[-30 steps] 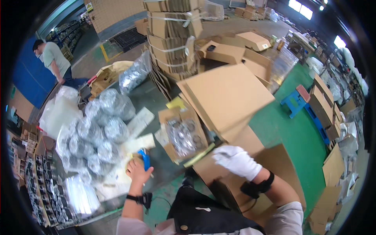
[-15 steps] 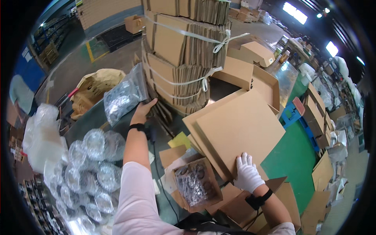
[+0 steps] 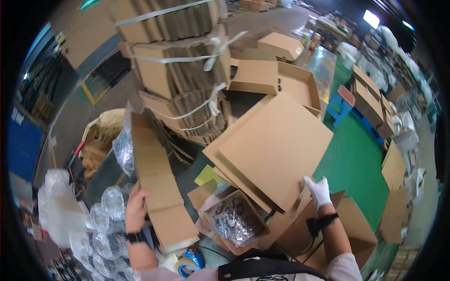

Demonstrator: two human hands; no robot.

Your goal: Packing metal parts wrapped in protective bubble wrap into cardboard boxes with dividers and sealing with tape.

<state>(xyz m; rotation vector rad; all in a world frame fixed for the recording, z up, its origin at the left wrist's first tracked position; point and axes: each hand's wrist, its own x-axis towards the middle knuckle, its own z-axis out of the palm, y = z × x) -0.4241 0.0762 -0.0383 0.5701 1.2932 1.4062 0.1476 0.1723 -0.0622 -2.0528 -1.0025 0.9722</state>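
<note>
My left hand [image 3: 136,206] is closed on the edge of a long folded cardboard piece [image 3: 159,180] that stands slanting at the left of the table. My right hand [image 3: 320,193], in a white glove, has its thumb and fingers apart by the near right corner of a large flat cardboard box [image 3: 276,150]. Whether it touches that corner I cannot tell. Below the large box is a small open carton [image 3: 255,225] of parts in clear plastic. A blue tape dispenser [image 3: 193,258] lies near my body, partly behind the cardboard piece.
Tied stacks of flat cardboard [image 3: 176,70] rise at the far side. Bubble-wrapped round items [image 3: 110,234] crowd the left, beside a brown paper sack [image 3: 98,136]. An open carton [image 3: 349,229] stands at lower right; a blue stool [image 3: 341,104] is farther right.
My left hand has gone from beside the tied stack to nearer me, now holding the long cardboard piece. My right hand has left the large box's top for its corner. The view has shifted.
</note>
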